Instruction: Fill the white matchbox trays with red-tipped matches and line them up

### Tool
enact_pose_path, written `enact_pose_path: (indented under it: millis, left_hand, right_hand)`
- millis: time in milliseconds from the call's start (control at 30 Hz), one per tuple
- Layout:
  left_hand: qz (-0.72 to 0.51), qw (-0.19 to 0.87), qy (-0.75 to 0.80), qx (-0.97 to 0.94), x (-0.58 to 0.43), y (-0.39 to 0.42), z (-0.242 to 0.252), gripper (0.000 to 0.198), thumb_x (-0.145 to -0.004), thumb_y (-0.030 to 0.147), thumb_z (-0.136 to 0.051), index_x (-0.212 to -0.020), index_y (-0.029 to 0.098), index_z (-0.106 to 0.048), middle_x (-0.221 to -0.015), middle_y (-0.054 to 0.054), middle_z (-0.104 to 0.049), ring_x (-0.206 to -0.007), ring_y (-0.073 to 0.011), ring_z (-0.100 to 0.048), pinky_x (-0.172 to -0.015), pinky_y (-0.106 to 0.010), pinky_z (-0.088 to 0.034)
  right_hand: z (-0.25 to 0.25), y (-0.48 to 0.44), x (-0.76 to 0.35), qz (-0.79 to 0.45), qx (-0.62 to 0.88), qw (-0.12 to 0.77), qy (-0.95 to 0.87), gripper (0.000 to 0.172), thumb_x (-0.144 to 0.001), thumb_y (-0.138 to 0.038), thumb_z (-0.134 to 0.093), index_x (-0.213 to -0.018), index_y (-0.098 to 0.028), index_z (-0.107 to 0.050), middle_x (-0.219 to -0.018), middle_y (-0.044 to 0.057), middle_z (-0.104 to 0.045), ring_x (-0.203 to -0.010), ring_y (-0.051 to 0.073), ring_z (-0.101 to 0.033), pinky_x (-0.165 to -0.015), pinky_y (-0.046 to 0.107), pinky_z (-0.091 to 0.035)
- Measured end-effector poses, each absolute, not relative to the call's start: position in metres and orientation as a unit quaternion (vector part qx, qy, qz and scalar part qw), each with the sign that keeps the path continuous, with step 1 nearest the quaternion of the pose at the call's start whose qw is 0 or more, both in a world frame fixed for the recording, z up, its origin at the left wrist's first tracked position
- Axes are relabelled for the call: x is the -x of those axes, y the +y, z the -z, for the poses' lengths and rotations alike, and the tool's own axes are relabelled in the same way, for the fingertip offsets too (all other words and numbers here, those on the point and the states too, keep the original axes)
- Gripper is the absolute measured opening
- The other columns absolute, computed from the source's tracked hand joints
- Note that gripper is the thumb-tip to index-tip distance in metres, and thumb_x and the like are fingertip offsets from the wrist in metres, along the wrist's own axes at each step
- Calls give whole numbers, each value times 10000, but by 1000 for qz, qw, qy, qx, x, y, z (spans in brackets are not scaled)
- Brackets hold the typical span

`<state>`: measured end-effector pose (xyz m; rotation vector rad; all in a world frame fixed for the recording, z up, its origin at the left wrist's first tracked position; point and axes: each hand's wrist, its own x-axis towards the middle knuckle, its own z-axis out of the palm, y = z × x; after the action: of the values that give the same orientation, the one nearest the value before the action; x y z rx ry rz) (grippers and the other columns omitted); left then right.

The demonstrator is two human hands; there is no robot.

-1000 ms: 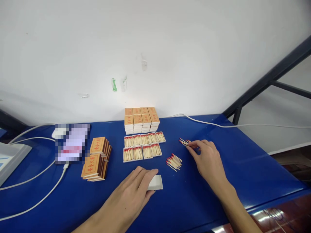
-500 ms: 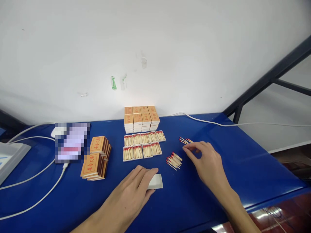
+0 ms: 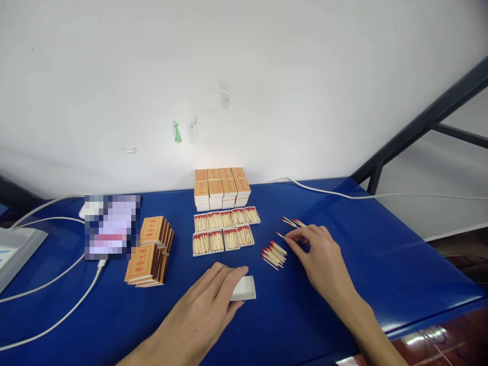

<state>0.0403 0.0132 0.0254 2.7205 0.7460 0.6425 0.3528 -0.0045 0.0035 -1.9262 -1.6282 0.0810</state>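
My left hand [image 3: 211, 300] is closed around a white matchbox tray [image 3: 245, 288]; the part of it that shows has no matches in it. Between the thumb and forefinger of my right hand [image 3: 318, 256] is a single match [image 3: 279, 235], its red head pointing left. Just left of that hand lies a loose pile of matches [image 3: 273, 254], and a few more matches [image 3: 292, 222] lie beyond its fingers. Farther back, two rows of matchbox trays filled with matches [image 3: 223, 240] sit on the blue table [image 3: 324, 325].
Closed matchboxes [image 3: 222, 187] are stacked against the wall. Orange matchbox sleeves [image 3: 149, 254] stand piled at the left, beside a blurred phone [image 3: 114, 223] with a white cable [image 3: 82, 315]. Another cable [image 3: 343, 195] crosses the back right, near a dark metal frame [image 3: 423, 124].
My right hand has shifted slightly left and toward me, and a match now shows pinched in its fingertips. My left hand keeps the tray in nearly the same spot.
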Motion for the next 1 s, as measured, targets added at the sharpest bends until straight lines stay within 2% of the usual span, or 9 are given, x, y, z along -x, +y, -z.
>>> enact_pose_path:
  millis: [167, 300, 467, 700, 833, 1000]
  left_hand:
    - [-219, 127, 259, -932, -40, 12, -27, 372, -1257, 322, -375, -1578, 175, -492, -1319, -121, -794, -1179, -295, -835, -1004, -476, -729]
    - [-221, 127, 257, -932, -39, 12, -29, 376, -1258, 323, -371, -1581, 177, -496, -1317, -119, -795, -1185, -290, -833, -987, -458, -732]
    - [-224, 127, 261, -930, -40, 14, -28, 369, -1260, 330, -371, -1569, 183, -512, -1292, -110, -801, -1167, -268, -839, -949, -410, -736]
    - [-220, 136, 263, -930, -39, 15, -29, 362, -1253, 307, -408, -1578, 186, -511, -1321, -116, -794, -1187, -269, -834, -964, -405, -732]
    - [-222, 138, 263, -929, -40, 14, -29, 365, -1256, 323, -385, -1570, 182, -506, -1275, -111, -795, -1140, -272, -839, -971, -435, -735]
    - [-221, 139, 264, -928, -41, 13, -29, 370, -1260, 339, -365, -1577, 194, -490, -1290, -107, -790, -1152, -270, -834, -971, -440, -737]
  right_hand:
    - [-10, -15, -348, -41, 721, 296, -625, 384, -1138, -566, -598, -974, -307, -829, -975, 72, -790, -975, 307, -672, -851, 449, -542]
    - [-10, -2, -365, 10, 743, 307, -595, 474, -1152, -607, -514, -1044, -258, -816, -1007, 120, -775, -991, 334, -627, -844, 484, -517]
    - [-2, 11, -380, 23, 749, 303, -589, 571, -1142, -676, -457, -975, -246, -792, -931, 136, -750, -947, 350, -604, -803, 502, -495]
    - [-1, -5, -357, -27, 729, 300, -614, 494, -1146, -637, -525, -956, -277, -805, -957, 103, -778, -970, 325, -661, -845, 481, -538]
    - [-8, -13, -349, -57, 716, 298, -629, 462, -1131, -643, -584, -929, -314, -838, -937, 66, -801, -946, 305, -693, -808, 439, -552]
    - [-13, 1, -367, -27, 724, 309, -616, 473, -1127, -648, -583, -952, -306, -858, -927, 80, -798, -902, 307, -674, -804, 453, -529]
